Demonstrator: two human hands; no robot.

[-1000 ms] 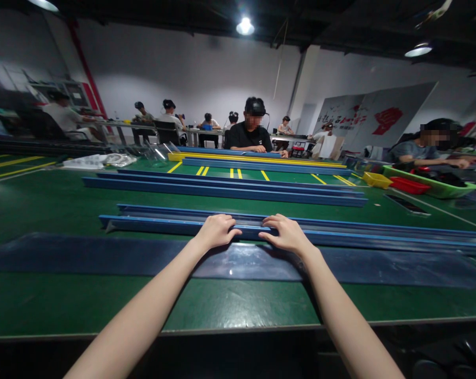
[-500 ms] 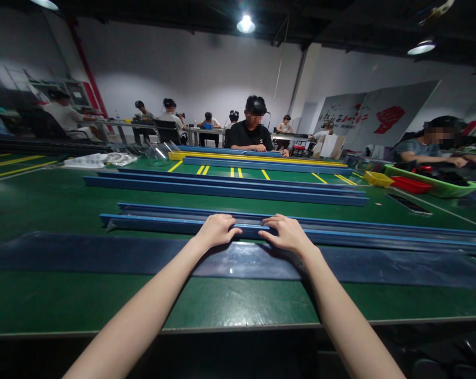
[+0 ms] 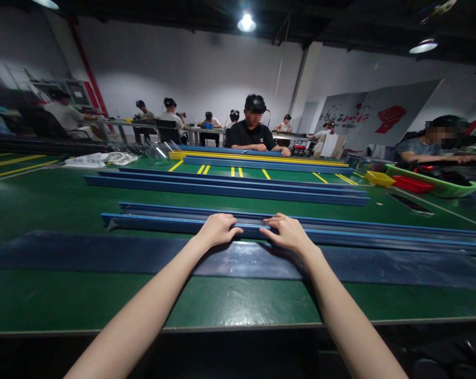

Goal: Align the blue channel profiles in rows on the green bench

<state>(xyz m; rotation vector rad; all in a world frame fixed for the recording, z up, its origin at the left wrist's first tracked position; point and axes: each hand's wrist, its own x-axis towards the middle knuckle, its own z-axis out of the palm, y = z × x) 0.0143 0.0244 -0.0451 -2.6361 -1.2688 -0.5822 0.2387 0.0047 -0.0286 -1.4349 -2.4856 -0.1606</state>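
Observation:
A long blue U-shaped plastic channel (image 3: 159, 223) lies across the table, its open side up. My left hand (image 3: 219, 229) grips the near wall of this channel, thumb on the front face and fingers over the top edge. A short gap to the right, my right hand (image 3: 286, 231) clasps the same wall in the same way. Some fingertips are hidden inside the channel. In front of it, under my wrists, a flat dark-blue strip (image 3: 115, 253) stretches nearly the full width of the view.
The green table (image 3: 238, 305) ends at a near edge below my forearms. Beyond lie another blue channel (image 3: 230, 190) and a yellow strip (image 3: 206, 157). At right are a phone (image 3: 409, 203), a yellow tray (image 3: 380, 179) and a green basket (image 3: 454, 190). A person (image 3: 257, 137) sits opposite.

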